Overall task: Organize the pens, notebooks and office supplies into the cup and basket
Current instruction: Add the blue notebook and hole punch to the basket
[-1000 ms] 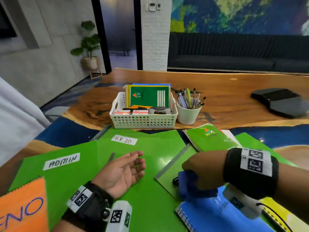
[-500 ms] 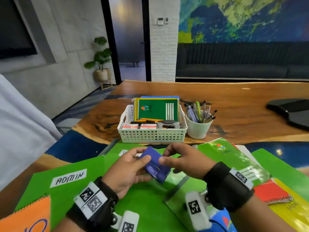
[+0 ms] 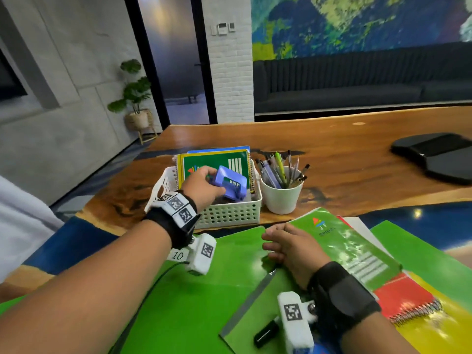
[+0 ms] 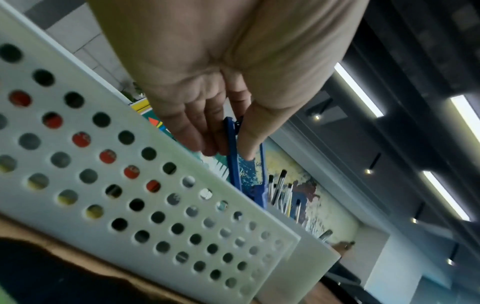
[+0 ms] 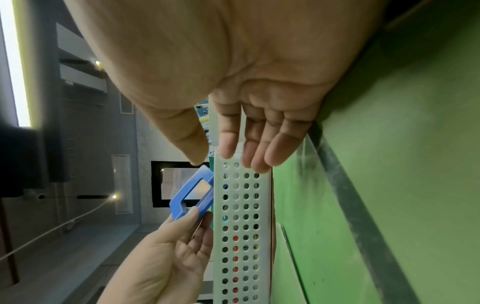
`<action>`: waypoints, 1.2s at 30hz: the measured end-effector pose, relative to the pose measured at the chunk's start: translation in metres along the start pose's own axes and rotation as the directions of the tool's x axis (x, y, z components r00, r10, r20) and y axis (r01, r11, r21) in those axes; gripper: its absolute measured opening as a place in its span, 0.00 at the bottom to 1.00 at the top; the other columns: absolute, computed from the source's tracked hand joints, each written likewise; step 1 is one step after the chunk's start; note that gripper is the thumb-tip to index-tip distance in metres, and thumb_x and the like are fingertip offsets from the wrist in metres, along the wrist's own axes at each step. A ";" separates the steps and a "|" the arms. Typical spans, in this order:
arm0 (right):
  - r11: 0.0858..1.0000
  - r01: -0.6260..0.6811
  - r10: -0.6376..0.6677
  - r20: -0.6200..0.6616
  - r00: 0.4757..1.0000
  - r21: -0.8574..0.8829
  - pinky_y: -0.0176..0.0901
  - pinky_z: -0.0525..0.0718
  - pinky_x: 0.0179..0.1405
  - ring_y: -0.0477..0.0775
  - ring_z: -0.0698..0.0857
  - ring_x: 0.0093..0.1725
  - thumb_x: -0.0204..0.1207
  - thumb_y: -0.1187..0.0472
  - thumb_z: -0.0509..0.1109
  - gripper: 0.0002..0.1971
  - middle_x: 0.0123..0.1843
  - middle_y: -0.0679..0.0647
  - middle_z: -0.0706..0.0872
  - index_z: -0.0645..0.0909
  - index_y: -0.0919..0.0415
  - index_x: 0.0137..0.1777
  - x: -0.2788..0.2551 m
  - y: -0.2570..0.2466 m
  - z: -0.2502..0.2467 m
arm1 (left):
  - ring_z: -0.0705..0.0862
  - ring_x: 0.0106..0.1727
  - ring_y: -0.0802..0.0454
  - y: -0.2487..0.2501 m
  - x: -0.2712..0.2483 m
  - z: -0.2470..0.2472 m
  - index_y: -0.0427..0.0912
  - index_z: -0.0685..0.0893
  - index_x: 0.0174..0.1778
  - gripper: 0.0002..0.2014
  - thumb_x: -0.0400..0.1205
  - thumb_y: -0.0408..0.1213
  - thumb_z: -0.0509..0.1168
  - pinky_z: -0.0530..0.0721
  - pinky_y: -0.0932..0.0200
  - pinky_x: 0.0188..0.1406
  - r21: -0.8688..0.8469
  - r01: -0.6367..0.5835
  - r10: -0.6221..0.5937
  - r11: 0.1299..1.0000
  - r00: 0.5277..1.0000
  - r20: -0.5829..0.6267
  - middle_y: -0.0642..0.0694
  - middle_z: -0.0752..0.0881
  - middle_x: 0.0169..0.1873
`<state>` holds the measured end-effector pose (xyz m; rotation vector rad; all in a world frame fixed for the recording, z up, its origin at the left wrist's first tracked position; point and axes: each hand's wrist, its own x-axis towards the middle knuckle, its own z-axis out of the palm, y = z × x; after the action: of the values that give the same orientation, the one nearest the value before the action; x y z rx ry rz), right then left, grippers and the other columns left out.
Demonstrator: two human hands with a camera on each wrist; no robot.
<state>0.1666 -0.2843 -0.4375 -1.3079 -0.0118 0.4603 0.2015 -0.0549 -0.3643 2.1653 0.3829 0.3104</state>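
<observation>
Over the white basket (image 3: 231, 215) at the back of the desk (image 3: 344, 159), my left hand (image 3: 201, 187) has a pinch grip on a blue hole punch (image 3: 231, 181), thumb against fingers, holding it tilted just above the notebooks standing inside. My right hand (image 3: 293, 247) rests loose and flat on a green folder (image 3: 229, 254), holding nothing. White cup (image 3: 281, 198) of pens sits right beside the basket.

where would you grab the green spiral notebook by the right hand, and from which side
Judging by its pose, take the green spiral notebook by its near left edge, beside the right hand. It lies flat on top of the pile, so that free edge lets fingers slide under.
</observation>
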 end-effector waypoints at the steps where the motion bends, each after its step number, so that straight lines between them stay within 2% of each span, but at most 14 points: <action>1: 1.000 -0.004 0.004 0.002 1.000 0.017 0.38 0.78 0.33 0.48 0.85 0.33 0.79 0.68 0.70 0.05 0.44 0.58 0.85 0.81 0.59 0.43 0.001 0.001 -0.001 | 0.90 0.49 0.43 -0.002 0.004 0.005 0.54 0.80 0.52 0.19 0.67 0.37 0.76 0.89 0.43 0.54 0.099 -0.026 0.024 0.995 1.000 0.019 0.47 0.90 0.47; 4: 0.999 -0.015 0.014 0.022 1.000 0.047 0.39 0.76 0.34 0.48 0.84 0.33 0.79 0.69 0.70 0.06 0.45 0.58 0.84 0.80 0.59 0.43 0.001 0.000 -0.003 | 0.85 0.56 0.44 -0.005 0.002 0.016 0.61 0.77 0.52 0.19 0.67 0.47 0.73 0.85 0.48 0.60 0.315 -0.034 0.000 0.948 0.994 0.107 0.53 0.87 0.49; 6: 0.998 -0.020 0.018 0.029 0.999 0.062 0.40 0.76 0.35 0.49 0.84 0.34 0.79 0.69 0.69 0.05 0.45 0.57 0.85 0.80 0.59 0.43 0.001 -0.002 -0.003 | 0.83 0.58 0.43 -0.006 -0.003 0.020 0.58 0.79 0.51 0.18 0.68 0.58 0.70 0.79 0.48 0.66 0.423 -0.022 -0.053 0.906 0.985 0.165 0.51 0.86 0.49; 8: 0.996 -0.032 0.029 0.030 0.999 0.081 0.41 0.76 0.36 0.51 0.84 0.37 0.80 0.67 0.68 0.04 0.45 0.57 0.86 0.79 0.59 0.44 0.000 -0.004 -0.004 | 0.80 0.67 0.42 -0.009 -0.007 0.017 0.60 0.81 0.60 0.28 0.65 0.65 0.67 0.74 0.45 0.74 0.427 0.001 -0.065 0.904 0.989 0.135 0.48 0.85 0.62; 10: 0.990 -0.066 0.062 0.032 0.998 0.126 0.41 0.77 0.37 0.52 0.85 0.39 0.81 0.64 0.67 0.04 0.45 0.56 0.87 0.79 0.58 0.45 0.001 -0.007 -0.005 | 0.72 0.75 0.39 -0.007 -0.017 0.010 0.63 0.75 0.72 0.35 0.67 0.62 0.69 0.70 0.44 0.77 0.406 -0.001 0.002 0.914 1.000 -0.002 0.45 0.76 0.73; 12: 0.964 -0.131 0.123 0.045 0.991 0.234 0.40 0.78 0.37 0.52 0.84 0.39 0.81 0.62 0.66 0.03 0.42 0.54 0.87 0.80 0.57 0.46 0.000 -0.012 -0.010 | 0.78 0.66 0.44 -0.005 -0.038 0.006 0.61 0.80 0.62 0.25 0.68 0.56 0.72 0.77 0.48 0.69 0.362 -0.111 0.138 0.926 0.989 -0.049 0.46 0.81 0.63; 13: 0.940 -0.155 0.146 0.051 0.988 0.305 0.40 0.79 0.37 0.52 0.84 0.38 0.81 0.62 0.67 0.04 0.41 0.55 0.87 0.80 0.58 0.45 0.000 -0.015 -0.013 | 0.83 0.56 0.49 -0.002 -0.053 0.007 0.58 0.83 0.54 0.18 0.69 0.53 0.74 0.82 0.50 0.61 0.322 -0.176 0.182 0.930 0.983 0.011 0.48 0.85 0.53; 15: 0.885 -0.164 0.158 0.052 0.986 0.436 0.40 0.79 0.37 0.54 0.84 0.38 0.79 0.62 0.67 0.04 0.40 0.56 0.86 0.80 0.61 0.44 0.000 -0.025 -0.022 | 0.86 0.41 0.57 0.009 -0.094 0.014 0.53 0.86 0.45 0.11 0.72 0.47 0.79 0.84 0.56 0.46 0.279 -0.253 0.165 0.926 0.939 0.303 0.53 0.88 0.39; 17: 0.854 -0.151 0.148 0.045 0.988 0.499 0.40 0.78 0.36 0.53 0.84 0.36 0.78 0.62 0.66 0.03 0.40 0.56 0.86 0.79 0.60 0.45 -0.001 -0.033 -0.029 | 0.85 0.37 0.59 0.017 -0.134 0.026 0.53 0.86 0.47 0.14 0.71 0.53 0.80 0.84 0.57 0.41 0.334 -0.291 0.047 0.897 0.813 0.580 0.53 0.89 0.38; 20: 0.862 -0.136 0.152 0.006 0.988 0.489 0.40 0.74 0.35 0.52 0.81 0.33 0.77 0.61 0.66 0.02 0.40 0.54 0.85 0.78 0.58 0.47 -0.002 -0.036 -0.040 | 0.84 0.38 0.57 0.013 -0.170 0.050 0.55 0.83 0.51 0.23 0.68 0.62 0.78 0.79 0.60 0.36 0.459 -0.414 -0.058 0.786 0.690 0.721 0.56 0.86 0.39; 23: 0.872 -0.124 0.151 -0.019 0.988 0.474 0.41 0.73 0.35 0.51 0.80 0.32 0.77 0.60 0.66 0.03 0.39 0.53 0.85 0.78 0.58 0.49 0.000 -0.039 -0.049 | 0.82 0.42 0.54 0.008 -0.173 0.054 0.53 0.83 0.51 0.16 0.75 0.57 0.74 0.79 0.60 0.40 0.528 -0.514 -0.027 0.676 0.698 0.715 0.58 0.82 0.38; 28: 0.909 -0.110 0.137 -0.039 0.990 0.401 0.44 0.75 0.41 0.54 0.82 0.40 0.79 0.60 0.65 0.02 0.43 0.53 0.86 0.78 0.56 0.47 0.001 -0.037 -0.049 | 0.84 0.37 0.62 -0.006 -0.140 0.016 0.54 0.84 0.43 0.07 0.78 0.51 0.73 0.78 0.64 0.38 0.519 -0.373 -0.050 0.769 0.774 0.631 0.59 0.87 0.37; 33: 0.966 -0.085 0.092 -0.015 0.996 0.245 0.45 0.76 0.47 0.54 0.82 0.48 0.78 0.59 0.68 0.02 0.50 0.53 0.87 0.81 0.55 0.47 0.006 -0.027 -0.032 | 0.85 0.30 0.62 -0.013 -0.094 -0.038 0.51 0.88 0.42 0.04 0.79 0.46 0.73 0.83 0.58 0.35 0.417 -0.199 0.031 0.887 0.926 0.376 0.55 0.91 0.34; 36: 0.990 0.021 -0.025 0.032 0.999 0.137 0.49 0.73 0.58 0.52 0.80 0.55 0.75 0.58 0.71 0.06 0.52 0.51 0.88 0.84 0.54 0.51 0.008 -0.023 -0.020 | 0.86 0.36 0.57 -0.017 -0.054 -0.067 0.50 0.89 0.45 0.04 0.81 0.45 0.71 0.85 0.53 0.42 0.509 -0.203 0.112 0.836 0.973 0.204 0.53 0.90 0.36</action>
<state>0.1870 -0.3044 -0.4238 -1.1645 -0.0234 0.4558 0.1251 -0.0161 -0.3441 2.7545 0.2047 0.1157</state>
